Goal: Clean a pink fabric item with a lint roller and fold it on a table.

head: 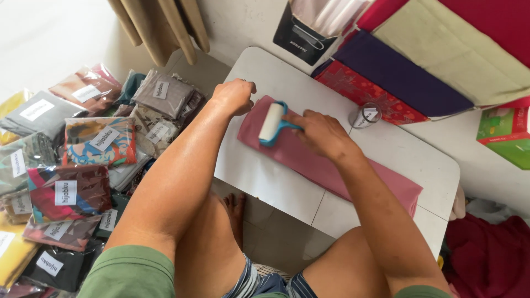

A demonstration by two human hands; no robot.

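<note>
A: Head view: where's the lint roller point(271, 122)?
B: On the pink cloth point(331, 160), far end. Right hand point(320, 132) curled round its handle; left hand point(234, 96) fisted, pinning the cloth's edge.
A: Tip?
B: Keep cloth taut, even strokes imo.
A: Containers?
B: Black box point(301, 33) behind the cloth w/ pale rolls; small jar point(364, 116) beside it, contents unclear.

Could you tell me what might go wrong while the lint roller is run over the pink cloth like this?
The pink cloth overhangs the white table edge, so rolling might drag it off. The left hand pins only one end; the lint roller in the right hand could bunch the cloth. The small clear cup nearby might be knocked.
</note>
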